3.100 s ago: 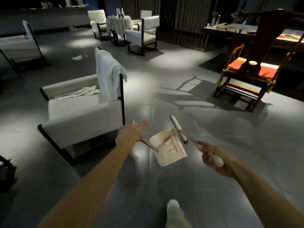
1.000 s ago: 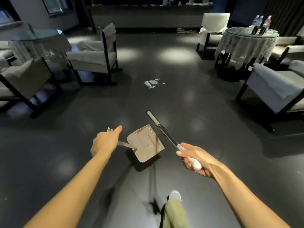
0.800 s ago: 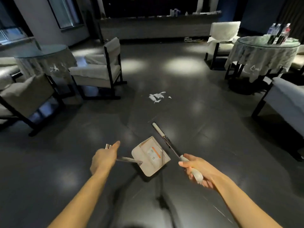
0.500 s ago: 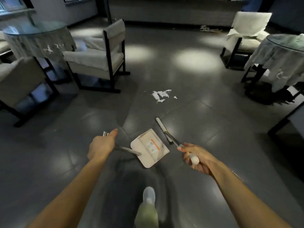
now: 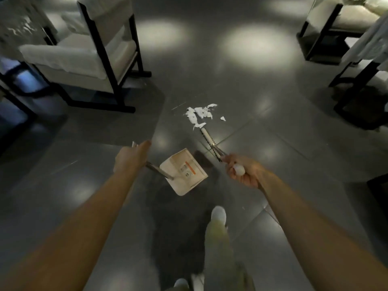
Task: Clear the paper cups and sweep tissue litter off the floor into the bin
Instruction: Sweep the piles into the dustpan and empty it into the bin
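Observation:
Torn white tissue pieces [image 5: 199,114] lie on the dark tiled floor ahead of me. My left hand [image 5: 130,158] grips the metal handle of a cream dustpan [image 5: 184,171], which hangs just above the floor, short of the litter. My right hand [image 5: 243,171] grips the white handle of a long brush [image 5: 207,139]. The brush head points forward, its tip almost at the nearest tissue scrap. No paper cups or bin are in view.
A white armchair with a black frame [image 5: 88,53] stands at the left. Another chair [image 5: 336,24] and a cloth-covered table [image 5: 369,45] stand at the right. My shoe and trouser leg [image 5: 218,232] step forward below the dustpan.
I have walked across the room toward the tissue litter, which now lies much closer, just beyond the brush tip. Both hands keep their grips on dustpan and brush.

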The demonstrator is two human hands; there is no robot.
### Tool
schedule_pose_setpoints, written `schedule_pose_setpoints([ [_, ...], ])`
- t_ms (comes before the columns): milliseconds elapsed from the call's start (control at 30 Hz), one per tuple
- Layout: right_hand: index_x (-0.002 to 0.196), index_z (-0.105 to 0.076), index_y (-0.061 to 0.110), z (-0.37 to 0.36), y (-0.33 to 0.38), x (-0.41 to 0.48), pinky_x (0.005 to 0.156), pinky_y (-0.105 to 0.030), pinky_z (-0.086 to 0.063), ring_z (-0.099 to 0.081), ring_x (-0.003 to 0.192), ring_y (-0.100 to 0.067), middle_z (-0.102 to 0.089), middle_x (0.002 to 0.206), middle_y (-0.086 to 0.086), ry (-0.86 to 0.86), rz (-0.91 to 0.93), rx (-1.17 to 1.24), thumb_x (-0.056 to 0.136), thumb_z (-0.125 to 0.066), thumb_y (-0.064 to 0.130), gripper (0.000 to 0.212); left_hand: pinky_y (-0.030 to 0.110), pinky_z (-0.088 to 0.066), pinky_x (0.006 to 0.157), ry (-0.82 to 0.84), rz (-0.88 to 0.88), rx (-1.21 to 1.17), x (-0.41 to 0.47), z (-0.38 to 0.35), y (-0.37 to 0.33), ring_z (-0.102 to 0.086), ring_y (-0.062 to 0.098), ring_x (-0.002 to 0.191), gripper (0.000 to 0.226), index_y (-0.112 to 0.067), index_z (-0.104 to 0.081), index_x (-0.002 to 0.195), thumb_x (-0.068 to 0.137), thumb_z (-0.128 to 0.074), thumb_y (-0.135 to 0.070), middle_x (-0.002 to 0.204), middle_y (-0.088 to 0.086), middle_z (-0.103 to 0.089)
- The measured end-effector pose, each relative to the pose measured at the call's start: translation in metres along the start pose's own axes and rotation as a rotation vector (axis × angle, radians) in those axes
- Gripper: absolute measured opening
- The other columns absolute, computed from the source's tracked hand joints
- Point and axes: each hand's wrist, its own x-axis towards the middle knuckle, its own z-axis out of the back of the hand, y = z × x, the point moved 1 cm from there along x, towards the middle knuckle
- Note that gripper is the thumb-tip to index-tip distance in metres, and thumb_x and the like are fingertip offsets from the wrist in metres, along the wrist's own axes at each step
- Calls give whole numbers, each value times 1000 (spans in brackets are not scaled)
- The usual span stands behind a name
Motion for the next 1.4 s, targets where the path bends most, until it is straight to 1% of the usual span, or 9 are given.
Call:
schedule_pose_setpoints([
  [100, 98, -46, 7, 10, 60, 66, 34, -15, -44, -51, 34, -4, -50, 45, 0, 2, -44, -4, 91, -55, -1, 15, 35, -48, 80, -14, 53, -10, 60, -41, -43, -64, 33, 94, 83, 4, -67, 102, 61, -56, -68, 99, 18, -69],
  [300, 99, -47, 9, 29, 139, 168, 37, -14, -41, -49, 37, -3, -53, 48, 0, -38, -108, -185, 91, -57, -1, 16, 41, -50, 85, -46, 105, 24, 151, -101, -103, -64, 33, 84, 71, 9, -66, 94, 76, -61, -60, 62, 12, -59],
  [500, 127, -42, 25, 48, 157, 236, 45, -24, -44, -49, 64, -19, -50, 89, -17, -102, -288, -624, 91, -44, -10, 50, 33, -45, 71, 1, 146, 91, 200, -140, -128, -60, 26, 73, 53, 0, -69, 99, 85, -59, -50, 93, 20, -67],
  [667, 76, -40, 15, 48, 167, 260, 49, -22, -33, -39, 56, -15, -40, 71, -7, -163, -192, -1069, 87, -42, -1, 20, 33, -49, 72, 25, 166, 159, 229, -148, -138, -60, 25, 70, 54, -6, -63, 74, 80, -57, -59, 71, 11, -63],
  [767, 105, -46, 17, 42, 175, 253, 40, -17, -33, -39, 55, -12, -47, 86, -8, -191, -130, -979, 93, -51, 6, 17, 25, -37, 54, 90, 124, 291, 241, -149, -145, -54, 14, 62, 48, -14, -59, 73, 86, -47, -59, 70, 6, -60],
  [900, 141, -42, 16, 56, 195, 245, 36, -18, -31, -40, 48, -18, -53, 75, -14, -260, -98, -824, 85, -63, -3, 63, 27, -34, 55, 136, 112, 310, 253, -145, -155, -60, 17, 66, 55, -17, -60, 73, 75, -40, -68, 74, 4, -61],
  [1033, 143, -42, 17, 63, 228, 254, 36, -18, -33, -39, 46, -16, -50, 61, -11, -315, -81, -694, 84, -64, -7, 67, 31, -35, 69, 128, 100, 323, 268, -141, -164, -59, 22, 77, 73, -15, -62, 82, 61, -30, -77, 81, 4, -59],
  [1233, 141, -40, 17, 52, 291, 301, 33, -15, -31, -34, 41, -10, -42, 59, -7, -298, -41, -540, 87, -59, -7, 61, 35, -44, 78, 122, -29, 454, 299, -128, -186, -61, 32, 93, 57, -14, -60, 117, 91, -35, -59, 104, 14, -63],
  [1400, 121, -51, -8, 37, 365, 367, 32, -14, -31, -35, 40, -9, -39, 61, -6, -298, 37, -653, 87, -59, -6, 35, 47, -46, 94, 98, 47, 326, 339, -134, -221, -56, 42, 109, 61, 0, -55, 122, 95, -38, -52, 118, 25, -59],
])
